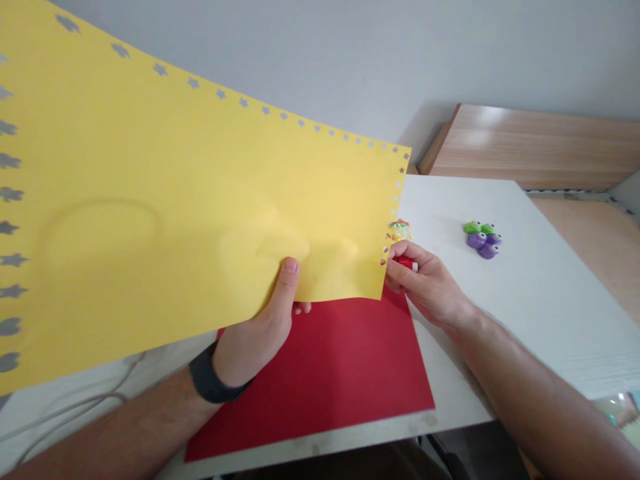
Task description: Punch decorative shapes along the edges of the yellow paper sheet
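A large yellow sheet of paper (pixel 200 187) is held up off the table, with star-shaped and other small holes along its top, left and right edges. My left hand (pixel 267 327), with a dark band at the wrist, grips its lower edge, thumb in front and most fingers hidden behind. At the lower right edge, my right hand (pixel 425 280) is closed around a small red and white craft punch (pixel 407 265), mostly covered by the fingers. Below the yellow paper, a red sheet (pixel 330 373) lies flat on the table.
Several green and purple punches with eyes (pixel 484 240) sit on the white table (pixel 540 307). Beyond the paper's right edge is a small heap of colourful bits (pixel 401 230). A cable (pixel 95 400) runs at left. A wooden panel (pixel 535 143) stands behind; a clear bottle (pixel 617 408) is at right.
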### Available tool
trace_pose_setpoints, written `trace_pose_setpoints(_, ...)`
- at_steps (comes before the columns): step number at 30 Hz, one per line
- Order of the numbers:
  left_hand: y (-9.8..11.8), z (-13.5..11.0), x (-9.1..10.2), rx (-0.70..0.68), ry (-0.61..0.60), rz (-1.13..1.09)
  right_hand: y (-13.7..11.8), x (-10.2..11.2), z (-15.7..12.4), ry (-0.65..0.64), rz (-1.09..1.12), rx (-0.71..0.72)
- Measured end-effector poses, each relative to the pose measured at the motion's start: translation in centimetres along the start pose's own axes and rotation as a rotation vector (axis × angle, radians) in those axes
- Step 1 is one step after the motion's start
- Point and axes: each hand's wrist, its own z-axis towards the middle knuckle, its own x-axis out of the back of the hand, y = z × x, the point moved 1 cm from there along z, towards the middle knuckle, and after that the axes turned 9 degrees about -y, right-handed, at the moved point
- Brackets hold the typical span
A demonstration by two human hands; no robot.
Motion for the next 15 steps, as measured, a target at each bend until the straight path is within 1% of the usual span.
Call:
trace_pose_setpoints(7, 0.93, -0.06, -0.38, 0.016, -0.002, -0.087, -0.15, 0.31, -0.18, 0.032, -0.045, 0.000)
trace_pose_setpoints(15, 0.94, -0.01, -0.34, 0.010, 0.029, -0.058, 0.11, 0.42, -0.16, 0.031, -0.052, -0.004)
